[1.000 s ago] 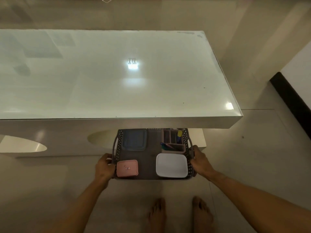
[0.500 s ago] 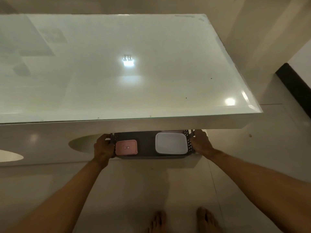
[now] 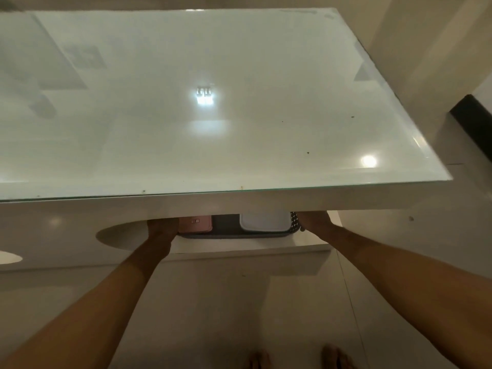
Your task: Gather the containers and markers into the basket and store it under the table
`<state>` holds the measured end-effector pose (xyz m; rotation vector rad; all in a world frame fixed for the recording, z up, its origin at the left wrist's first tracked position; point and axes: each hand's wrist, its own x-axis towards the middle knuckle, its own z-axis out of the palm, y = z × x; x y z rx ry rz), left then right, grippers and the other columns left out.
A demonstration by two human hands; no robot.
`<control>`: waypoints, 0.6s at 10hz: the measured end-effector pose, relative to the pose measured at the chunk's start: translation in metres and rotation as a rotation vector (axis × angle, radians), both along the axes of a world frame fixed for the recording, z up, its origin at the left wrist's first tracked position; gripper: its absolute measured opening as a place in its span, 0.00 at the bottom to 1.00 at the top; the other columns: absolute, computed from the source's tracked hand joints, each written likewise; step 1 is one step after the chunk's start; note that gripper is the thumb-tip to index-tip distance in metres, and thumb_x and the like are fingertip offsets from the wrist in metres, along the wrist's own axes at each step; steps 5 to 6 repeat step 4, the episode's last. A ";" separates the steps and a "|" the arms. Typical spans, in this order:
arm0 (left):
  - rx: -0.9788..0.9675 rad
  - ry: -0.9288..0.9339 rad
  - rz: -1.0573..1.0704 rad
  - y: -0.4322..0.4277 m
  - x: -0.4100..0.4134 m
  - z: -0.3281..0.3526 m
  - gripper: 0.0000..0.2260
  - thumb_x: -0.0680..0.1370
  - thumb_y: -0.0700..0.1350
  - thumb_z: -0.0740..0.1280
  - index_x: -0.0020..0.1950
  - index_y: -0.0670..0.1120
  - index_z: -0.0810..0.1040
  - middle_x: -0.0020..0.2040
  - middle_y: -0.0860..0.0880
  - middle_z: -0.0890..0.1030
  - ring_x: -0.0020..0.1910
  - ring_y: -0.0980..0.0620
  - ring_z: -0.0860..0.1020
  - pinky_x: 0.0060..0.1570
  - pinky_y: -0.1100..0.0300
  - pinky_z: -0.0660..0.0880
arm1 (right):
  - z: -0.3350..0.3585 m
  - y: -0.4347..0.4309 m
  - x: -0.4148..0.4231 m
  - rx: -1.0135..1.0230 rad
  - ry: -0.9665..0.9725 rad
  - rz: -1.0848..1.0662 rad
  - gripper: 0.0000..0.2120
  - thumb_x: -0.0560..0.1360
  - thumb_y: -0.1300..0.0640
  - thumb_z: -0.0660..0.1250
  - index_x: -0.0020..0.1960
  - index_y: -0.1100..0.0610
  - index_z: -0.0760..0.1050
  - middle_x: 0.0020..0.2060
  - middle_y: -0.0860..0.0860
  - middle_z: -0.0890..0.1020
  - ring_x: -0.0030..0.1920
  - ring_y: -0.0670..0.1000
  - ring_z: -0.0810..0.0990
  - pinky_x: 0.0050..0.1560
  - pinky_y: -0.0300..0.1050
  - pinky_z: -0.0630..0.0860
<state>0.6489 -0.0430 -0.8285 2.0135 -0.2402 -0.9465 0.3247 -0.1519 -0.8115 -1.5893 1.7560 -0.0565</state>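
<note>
The dark perforated basket (image 3: 234, 234) sits mostly under the white glass-topped table (image 3: 239, 202), on a low white shelf. Only its near strip shows, with a pink container (image 3: 195, 224) on the left and a white-lidded container (image 3: 263, 222) on the right. My left hand (image 3: 162, 227) grips the basket's left end and my right hand (image 3: 314, 222) grips its right end. The fingers of both hands are partly hidden by the table edge. The markers and the other containers are hidden beneath the tabletop.
The table's thick front edge overhangs the basket. The low shelf edge (image 3: 250, 251) runs just in front of it. An oval cut-out (image 3: 119, 235) lies to the left. My bare feet (image 3: 298, 358) stand on pale floor tiles. A dark skirting (image 3: 471, 118) is at the right.
Both hands have pushed the basket away from me, further under the table. Less of it shows; the blue-lidded container and the marker organiser have gone out of sight.
</note>
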 end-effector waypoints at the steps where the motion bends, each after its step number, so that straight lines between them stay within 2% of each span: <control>1: 0.004 -0.168 -0.100 0.014 -0.025 0.033 0.12 0.79 0.34 0.65 0.61 0.32 0.77 0.59 0.38 0.80 0.60 0.40 0.78 0.61 0.50 0.74 | 0.011 0.009 -0.002 0.007 -0.069 -0.062 0.16 0.80 0.59 0.59 0.35 0.60 0.70 0.32 0.62 0.80 0.29 0.55 0.76 0.31 0.38 0.74; 2: -0.045 -0.339 -0.254 0.039 -0.050 0.071 0.10 0.78 0.32 0.63 0.58 0.33 0.78 0.52 0.42 0.79 0.54 0.44 0.77 0.51 0.57 0.70 | 0.031 0.033 -0.002 -0.082 -0.085 -0.105 0.13 0.80 0.49 0.62 0.52 0.59 0.78 0.54 0.63 0.82 0.51 0.63 0.81 0.54 0.50 0.77; 3: -0.046 -0.361 -0.375 0.067 -0.061 0.102 0.12 0.79 0.36 0.66 0.62 0.38 0.75 0.57 0.43 0.78 0.57 0.43 0.77 0.51 0.57 0.70 | 0.065 0.067 0.001 -0.121 -0.046 -0.073 0.20 0.79 0.48 0.64 0.64 0.61 0.73 0.62 0.60 0.78 0.63 0.63 0.76 0.60 0.52 0.72; 4: -0.006 -0.290 -0.457 0.094 -0.072 0.131 0.21 0.79 0.36 0.66 0.72 0.42 0.69 0.66 0.41 0.76 0.65 0.39 0.75 0.63 0.51 0.73 | 0.094 0.105 0.004 -0.143 -0.086 0.031 0.20 0.79 0.50 0.64 0.68 0.53 0.69 0.62 0.53 0.79 0.61 0.58 0.77 0.57 0.50 0.75; 6: -0.006 -0.290 -0.457 0.094 -0.072 0.131 0.21 0.79 0.36 0.66 0.72 0.42 0.69 0.66 0.41 0.76 0.65 0.39 0.75 0.63 0.51 0.73 | 0.094 0.105 0.004 -0.143 -0.086 0.031 0.20 0.79 0.50 0.64 0.68 0.53 0.69 0.62 0.53 0.79 0.61 0.58 0.77 0.57 0.50 0.75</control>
